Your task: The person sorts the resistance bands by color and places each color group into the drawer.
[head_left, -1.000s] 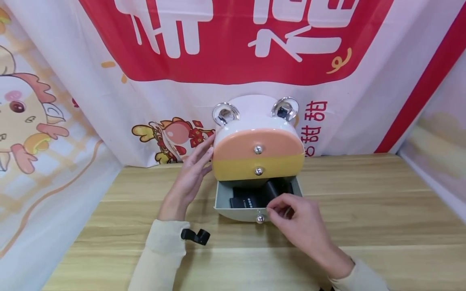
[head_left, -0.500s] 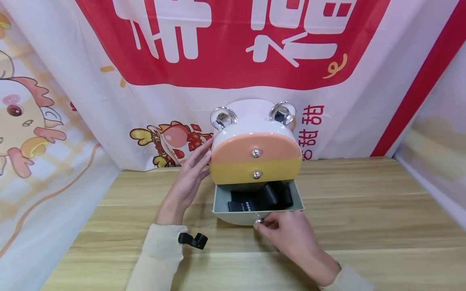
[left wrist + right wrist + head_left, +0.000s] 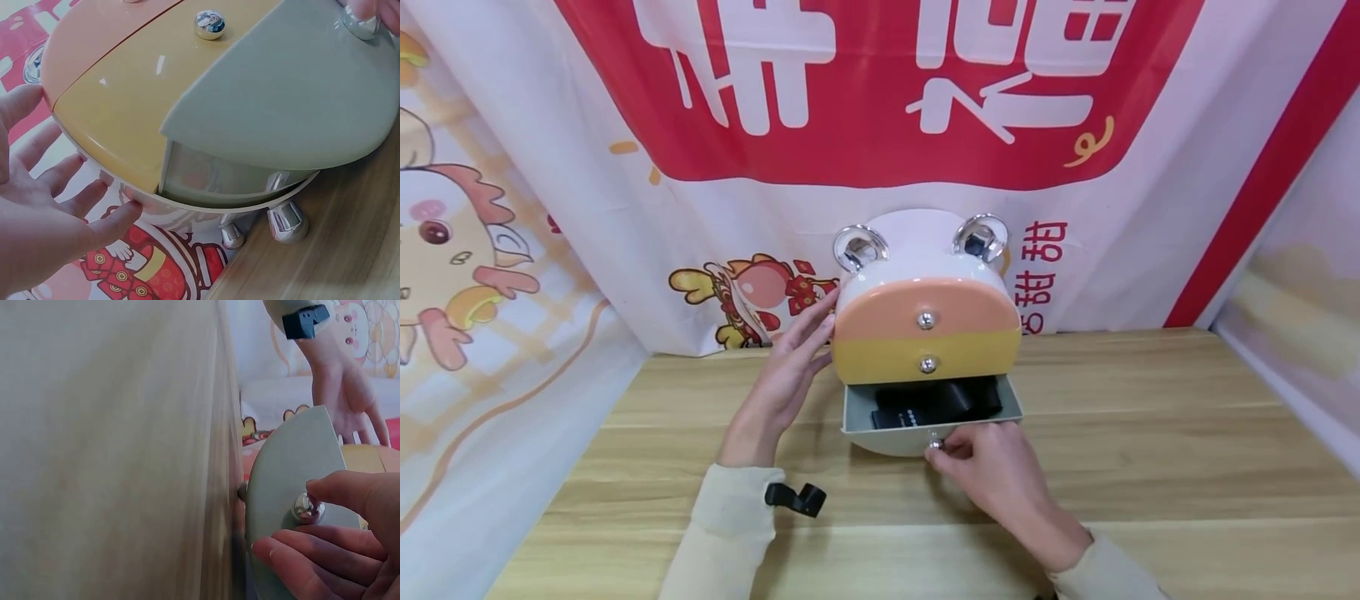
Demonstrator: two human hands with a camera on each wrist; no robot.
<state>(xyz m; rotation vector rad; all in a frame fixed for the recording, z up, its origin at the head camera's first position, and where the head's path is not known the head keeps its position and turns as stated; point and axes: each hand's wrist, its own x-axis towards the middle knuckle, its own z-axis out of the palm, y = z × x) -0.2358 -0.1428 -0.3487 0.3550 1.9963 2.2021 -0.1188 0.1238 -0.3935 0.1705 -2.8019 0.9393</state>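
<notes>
A small rounded cabinet [image 3: 925, 292] with a white body stands on the table, with an orange top drawer [image 3: 887, 308], a yellow middle drawer [image 3: 887, 358] and a grey-green bottom drawer [image 3: 300, 94]. The bottom drawer is pulled partly out. Inside it lies a black item [image 3: 940, 404] like a folded strap, with pale dots printed on it. My right hand [image 3: 996, 467] pinches the bottom drawer's silver knob [image 3: 308, 508] between thumb and index finger. Spread and fairly straight, the fingers of my left hand [image 3: 786, 379] rest against the cabinet's left side.
Two silver ring-shaped ears [image 3: 861, 247] top the cabinet, and silver feet [image 3: 287, 222] carry it. A printed red and white cloth [image 3: 880, 142] hangs right behind. Wood-grain table [image 3: 1150, 433] extends on both sides. A black camera mount [image 3: 797, 498] juts from the left sleeve.
My right hand has gone from the drawer's front rim to its knob. Over the last half second the bottom drawer has slid slightly inward. The left hand stays on the cabinet's side.
</notes>
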